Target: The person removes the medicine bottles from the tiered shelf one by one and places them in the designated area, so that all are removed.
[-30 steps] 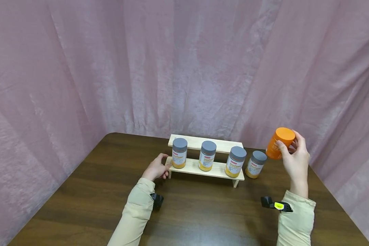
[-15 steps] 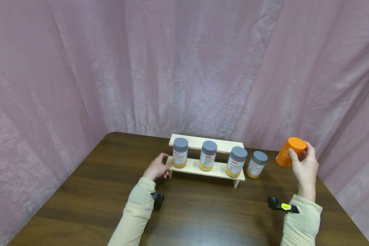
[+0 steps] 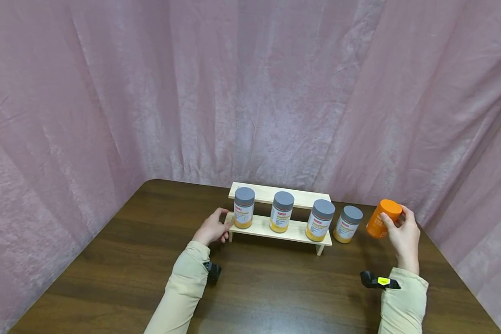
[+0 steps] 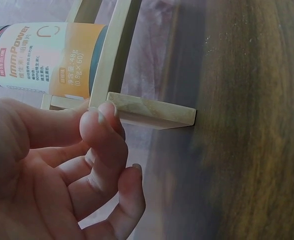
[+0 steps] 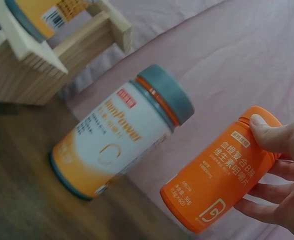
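Observation:
In the head view my right hand (image 3: 403,236) grips an orange jar (image 3: 384,218) near its lid, thumb in front. The jar leans a little, low over the right of the table; I cannot tell whether its base touches. Just left of it a grey-lidded jar (image 3: 348,224) with a white and yellow label stands on the table. My left hand (image 3: 212,228) holds the left end of a two-tier wooden rack (image 3: 259,226), thumb and forefinger at the lower board's corner (image 4: 99,102). Three matching jars stand on that lower board: left (image 3: 244,208), middle (image 3: 281,212), right (image 3: 320,220).
The rack's upper board (image 3: 300,197) runs behind the jars with nothing on it. A dark brown wooden table (image 3: 275,287) lies beneath everything. Pink curtains (image 3: 250,93) hang close behind the table and at its sides.
My right hand went right and down with the orange jar, then back left and lower, bringing it beside the table's grey-lidded jar. My left hand and the rack stay put.

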A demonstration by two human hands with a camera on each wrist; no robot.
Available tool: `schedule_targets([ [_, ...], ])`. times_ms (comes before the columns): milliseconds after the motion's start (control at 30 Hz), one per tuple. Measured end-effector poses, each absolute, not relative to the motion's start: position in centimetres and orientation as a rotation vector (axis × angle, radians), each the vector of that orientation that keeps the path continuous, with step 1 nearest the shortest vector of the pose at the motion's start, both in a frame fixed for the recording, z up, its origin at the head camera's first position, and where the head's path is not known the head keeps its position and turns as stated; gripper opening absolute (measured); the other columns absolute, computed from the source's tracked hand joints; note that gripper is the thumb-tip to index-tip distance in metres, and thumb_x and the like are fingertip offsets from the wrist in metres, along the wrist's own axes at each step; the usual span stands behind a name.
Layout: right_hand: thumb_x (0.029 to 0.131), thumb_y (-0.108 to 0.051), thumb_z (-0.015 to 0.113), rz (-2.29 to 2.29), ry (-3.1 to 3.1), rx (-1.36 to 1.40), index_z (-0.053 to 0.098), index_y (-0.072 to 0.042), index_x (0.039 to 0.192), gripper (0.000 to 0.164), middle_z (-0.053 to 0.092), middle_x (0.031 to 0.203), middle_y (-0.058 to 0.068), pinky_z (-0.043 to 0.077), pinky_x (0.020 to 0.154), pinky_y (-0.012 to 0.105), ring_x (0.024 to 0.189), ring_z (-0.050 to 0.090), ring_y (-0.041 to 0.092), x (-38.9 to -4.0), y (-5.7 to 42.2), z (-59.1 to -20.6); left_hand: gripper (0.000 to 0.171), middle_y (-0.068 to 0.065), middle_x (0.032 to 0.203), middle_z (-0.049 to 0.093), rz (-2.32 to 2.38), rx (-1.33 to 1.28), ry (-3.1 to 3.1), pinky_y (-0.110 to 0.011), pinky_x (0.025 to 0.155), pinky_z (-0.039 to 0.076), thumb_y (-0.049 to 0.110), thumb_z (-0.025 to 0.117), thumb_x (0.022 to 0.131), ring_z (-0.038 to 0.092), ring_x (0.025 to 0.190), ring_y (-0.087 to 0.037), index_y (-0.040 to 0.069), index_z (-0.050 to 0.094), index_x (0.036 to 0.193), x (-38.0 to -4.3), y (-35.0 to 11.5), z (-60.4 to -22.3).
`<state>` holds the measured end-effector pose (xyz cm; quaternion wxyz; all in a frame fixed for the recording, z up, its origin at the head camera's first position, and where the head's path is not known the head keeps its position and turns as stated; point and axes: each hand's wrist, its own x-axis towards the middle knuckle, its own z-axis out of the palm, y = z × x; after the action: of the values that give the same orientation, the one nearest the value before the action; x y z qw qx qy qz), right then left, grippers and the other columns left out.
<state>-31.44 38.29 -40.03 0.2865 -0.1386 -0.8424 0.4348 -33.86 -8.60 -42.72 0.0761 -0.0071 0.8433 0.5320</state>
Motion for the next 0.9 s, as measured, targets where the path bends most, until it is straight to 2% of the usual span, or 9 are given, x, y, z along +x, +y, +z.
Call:
schedule_targets([
  [133, 0.094, -0.018, 0.063, 1.157, -2.289, -0.330, 0.038, 0.003, 0.141, 0.058, 0.051, 0.134, 0.034, 0.029, 0.070, -0.001, 0.119, 0.054, 0.046, -31.6, 38.5, -40.7, 0.046, -0.004, 0.055, 0.052, 1.593, -0.016, 2.525, -0.022, 0.047, 0.045, 0.010, 0.056, 0.097, 0.048, 0.043, -0.010, 0.006, 0.039, 0.139, -33.8, -8.7, -42.6],
  [200, 0.094, -0.017, 0.063, 1.153, -2.316, -0.329, 0.038, 0.004, 0.141, 0.058, 0.050, 0.135, 0.034, 0.038, 0.075, 0.003, 0.120, 0.054, 0.047, -31.6, 38.5, -41.0, 0.046, -0.004, 0.055, 0.052, 1.601, -0.021, 2.517, -0.022, 0.047, 0.044, 0.010, 0.056, 0.097, 0.047, 0.043, -0.010, 0.006, 0.039, 0.139, -33.8, -8.6, -42.6],
  [267, 0.094, -0.017, 0.062, 1.154, -2.341, -0.334, 0.036, 0.004, 0.142, 0.058, 0.048, 0.137, 0.034, 0.051, 0.088, 0.019, 0.122, 0.052, 0.048, -31.7, 38.6, -41.3, 0.047, -0.004, 0.054, 0.051, 1.601, -0.018, 2.520, -0.022, 0.047, 0.044, 0.010, 0.056, 0.097, 0.047, 0.043, -0.009, 0.006, 0.038, 0.140, -33.9, -8.6, -42.7],
  [333, 0.095, -0.016, 0.062, 1.158, -2.358, -0.339, 0.036, 0.004, 0.142, 0.058, 0.047, 0.138, 0.034, 0.050, 0.098, 0.042, 0.124, 0.050, 0.049, -31.7, 38.6, -41.5, 0.047, -0.003, 0.054, 0.051, 1.603, -0.021, 2.521, -0.022, 0.046, 0.044, 0.009, 0.056, 0.096, 0.047, 0.043, -0.009, 0.006, 0.038, 0.140, -34.0, -8.6, -42.8],
  [367, 0.095, -0.017, 0.061, 1.161, -2.366, -0.342, 0.035, 0.004, 0.143, 0.058, 0.046, 0.139, 0.033, 0.052, 0.095, 0.043, 0.125, 0.050, 0.050, -31.7, 38.7, -41.6, 0.047, -0.003, 0.054, 0.051, 1.606, -0.023, 2.521, -0.022, 0.046, 0.044, 0.009, 0.056, 0.096, 0.047, 0.043, -0.009, 0.006, 0.038, 0.140, -34.0, -8.6, -42.8],
  [467, 0.095, -0.016, 0.062, 1.175, -2.371, -0.338, 0.036, 0.003, 0.143, 0.058, 0.046, 0.138, 0.034, 0.052, 0.081, 0.015, 0.124, 0.050, 0.050, -31.8, 38.7, -41.8, 0.047, -0.003, 0.054, 0.051, 1.607, -0.014, 2.531, -0.022, 0.046, 0.044, 0.008, 0.055, 0.096, 0.047, 0.042, -0.009, 0.005, 0.038, 0.140, -34.0, -8.6, -42.9],
  [567, 0.094, -0.015, 0.062, 1.177, -2.379, -0.325, 0.038, 0.003, 0.142, 0.057, 0.046, 0.138, 0.034, 0.027, 0.063, -0.005, 0.123, 0.051, 0.050, -31.9, 38.8, -42.0, 0.046, -0.003, 0.054, 0.051, 1.608, -0.012, 2.539, -0.022, 0.046, 0.044, 0.008, 0.056, 0.096, 0.047, 0.042, -0.009, 0.005, 0.039, 0.139, -34.0, -8.5, -42.9],
  [800, 0.095, -0.014, 0.061, 1.173, -2.380, -0.302, 0.036, 0.001, 0.144, 0.057, 0.047, 0.138, 0.033, 0.029, 0.064, -0.005, 0.120, 0.053, 0.049, -32.0, 38.8, -42.3, 0.047, -0.004, 0.055, 0.051, 1.601, -0.013, 2.543, -0.022, 0.046, 0.044, 0.009, 0.056, 0.096, 0.047, 0.043, -0.009, 0.005, 0.039, 0.139, -34.0, -8.5, -42.8],
  [900, 0.096, -0.015, 0.059, 1.185, -2.397, -0.290, 0.029, -0.004, 0.148, 0.061, 0.043, 0.142, 0.032, 0.050, 0.083, 0.016, 0.122, 0.051, 0.050, -32.1, 38.8, -42.7, 0.047, -0.004, 0.055, 0.051, 1.592, -0.018, 2.547, -0.022, 0.047, 0.044, 0.009, 0.056, 0.096, 0.047, 0.043, -0.009, 0.005, 0.039, 0.139, -34.0, -8.5, -42.9],
])
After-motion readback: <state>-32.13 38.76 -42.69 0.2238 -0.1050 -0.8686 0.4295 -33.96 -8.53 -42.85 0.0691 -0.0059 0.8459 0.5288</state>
